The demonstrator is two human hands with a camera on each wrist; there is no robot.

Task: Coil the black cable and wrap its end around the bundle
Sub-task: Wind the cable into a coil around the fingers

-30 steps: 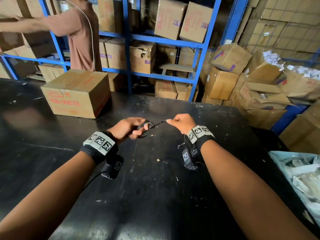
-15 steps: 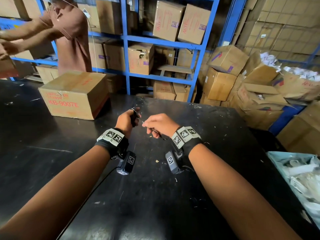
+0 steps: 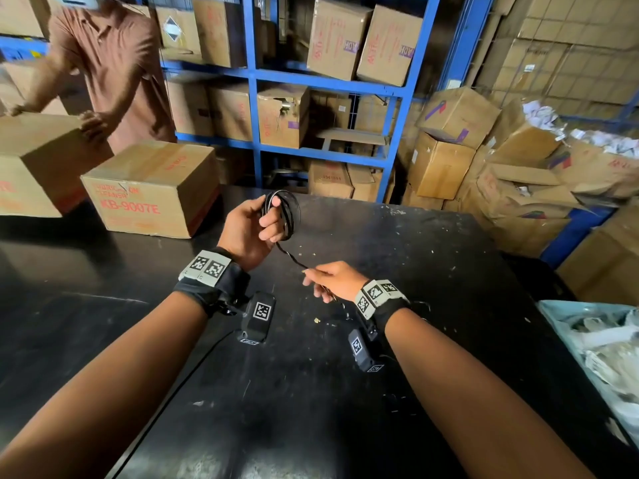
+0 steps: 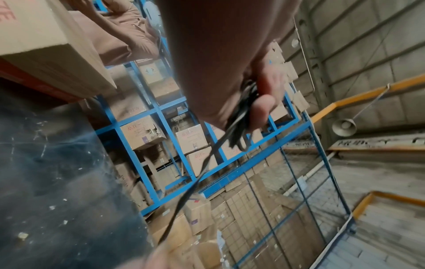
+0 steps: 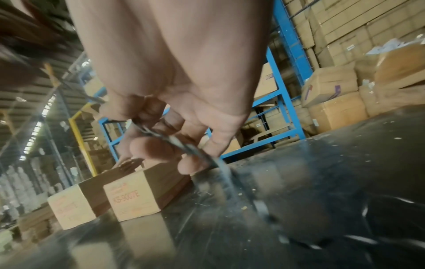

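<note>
Two hands share the black cable [image 3: 284, 216] above the table [image 3: 432, 271] in our head view: our left hand [image 3: 247, 229] grips the upright coil, while the tail slants down-right to our right hand [image 3: 333, 280], pinching it. At right, a pale bin [image 3: 553, 311] holds white packets [image 3: 608, 344].

Left wrist view: fingers [image 4: 262, 107] clamp the loops.

Right wrist view: fingertips [image 5: 147, 145] pinch the strand.
</note>
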